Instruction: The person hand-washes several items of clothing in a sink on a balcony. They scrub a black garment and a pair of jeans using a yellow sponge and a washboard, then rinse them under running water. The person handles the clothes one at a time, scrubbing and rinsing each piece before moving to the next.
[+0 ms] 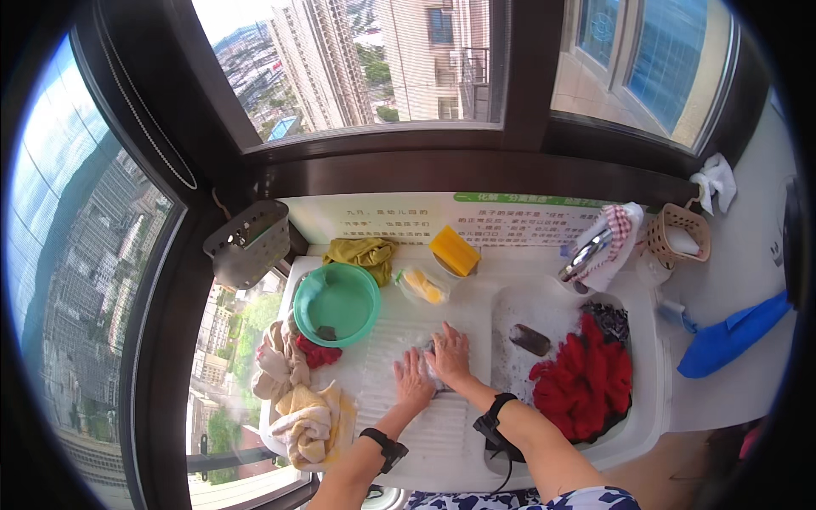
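Both hands are on the ribbed washboard [440, 424] of a white laundry sink. My left hand [414, 384] lies palm down with its fingers spread at the left edge of a small dark, soapy cloth [438, 384]. My right hand [450, 358] presses on the upper part of that cloth, covering much of it, fingers apart. Right of the hands, the basin holds a dark brown bar [530, 340], likely soap, and a heap of red cloth [581, 382] with dark fabric around it. A green plastic basin [338, 306] stands at the upper left of the board.
Crumpled towels [309, 424] and a red cloth [319, 352] line the left edge. Behind are an olive cloth [363, 255], a yellow block [455, 250], a plastic bag [422, 285] and a faucet [585, 255] draped with cloth. A blue cloth [733, 335] lies right; baskets hang at both sides.
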{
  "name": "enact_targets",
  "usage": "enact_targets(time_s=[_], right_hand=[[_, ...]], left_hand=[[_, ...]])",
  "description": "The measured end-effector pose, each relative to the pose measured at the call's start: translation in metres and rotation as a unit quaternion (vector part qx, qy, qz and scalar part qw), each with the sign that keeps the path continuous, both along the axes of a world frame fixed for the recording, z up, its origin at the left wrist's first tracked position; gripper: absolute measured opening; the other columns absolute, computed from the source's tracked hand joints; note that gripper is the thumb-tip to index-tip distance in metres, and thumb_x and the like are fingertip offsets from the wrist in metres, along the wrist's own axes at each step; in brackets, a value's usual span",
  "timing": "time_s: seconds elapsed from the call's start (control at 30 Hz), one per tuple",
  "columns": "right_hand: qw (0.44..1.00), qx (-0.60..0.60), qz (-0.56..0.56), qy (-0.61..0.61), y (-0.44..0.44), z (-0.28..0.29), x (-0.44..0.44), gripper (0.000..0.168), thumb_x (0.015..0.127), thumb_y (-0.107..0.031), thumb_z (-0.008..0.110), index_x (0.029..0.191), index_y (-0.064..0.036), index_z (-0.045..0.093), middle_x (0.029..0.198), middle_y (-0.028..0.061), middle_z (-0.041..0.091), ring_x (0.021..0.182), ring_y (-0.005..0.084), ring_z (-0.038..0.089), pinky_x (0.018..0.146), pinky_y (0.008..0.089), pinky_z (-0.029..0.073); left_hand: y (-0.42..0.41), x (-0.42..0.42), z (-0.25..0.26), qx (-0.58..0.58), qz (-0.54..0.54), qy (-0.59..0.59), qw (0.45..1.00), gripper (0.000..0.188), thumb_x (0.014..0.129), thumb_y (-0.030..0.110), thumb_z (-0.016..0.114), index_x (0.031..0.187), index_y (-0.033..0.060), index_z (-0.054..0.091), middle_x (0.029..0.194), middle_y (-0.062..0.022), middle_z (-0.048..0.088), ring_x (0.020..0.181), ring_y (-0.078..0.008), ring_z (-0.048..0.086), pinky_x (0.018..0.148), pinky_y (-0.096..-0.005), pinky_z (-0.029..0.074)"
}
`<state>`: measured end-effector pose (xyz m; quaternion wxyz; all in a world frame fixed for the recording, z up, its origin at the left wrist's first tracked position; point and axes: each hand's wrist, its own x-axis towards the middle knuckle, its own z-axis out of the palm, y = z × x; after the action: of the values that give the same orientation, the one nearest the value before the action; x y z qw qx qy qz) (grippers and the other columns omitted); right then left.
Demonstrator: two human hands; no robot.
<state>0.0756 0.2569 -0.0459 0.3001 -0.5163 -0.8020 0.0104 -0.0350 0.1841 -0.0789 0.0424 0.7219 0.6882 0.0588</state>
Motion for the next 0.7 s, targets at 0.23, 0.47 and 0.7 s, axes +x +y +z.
enact_targets(time_s=[0.23,0.47,0.7], right_hand=[[0.982,-0.078,0.172,-0.016,-0.082,-0.016,0.041,0.025,0.077,-0.029,0.064,0.082,-0.005,0.061,0.099,0.0113,0.057,0.102,0.0315,0.051,0.089,0.0456,0.039],[0.988,-0.052,0.065,0.129,-0.031,0.004,0.021,0.023,0.075,-0.025,0.065,0.084,-0.005,0.059,0.102,0.0133,0.053,0.100,0.0333,0.048,0.090,0.0466,0.035],[0.989,-0.019,0.143,0.028,-0.054,-0.037,0.037,0.022,0.076,-0.028,0.064,0.080,-0.006,0.062,0.097,0.0101,0.056,0.099,0.0303,0.049,0.088,0.0455,0.036]], left_hand=[[-0.086,0.023,0.009,0.013,-0.067,-0.110,0.992,0.067,0.077,0.029,0.059,0.131,-0.0049,0.039,0.141,-0.0271,0.029,0.133,-0.0449,0.023,0.106,-0.0586,0.019],[-0.023,0.026,0.037,-0.079,0.035,-0.085,0.993,0.064,0.082,0.024,0.054,0.136,-0.0055,0.033,0.148,-0.0226,0.019,0.139,-0.0383,0.012,0.108,-0.0606,0.006],[-0.042,0.020,0.009,-0.011,-0.082,-0.053,0.995,0.060,0.082,0.027,0.056,0.130,-0.0050,0.041,0.147,-0.0253,0.020,0.137,-0.0446,0.015,0.106,-0.0624,0.012]])
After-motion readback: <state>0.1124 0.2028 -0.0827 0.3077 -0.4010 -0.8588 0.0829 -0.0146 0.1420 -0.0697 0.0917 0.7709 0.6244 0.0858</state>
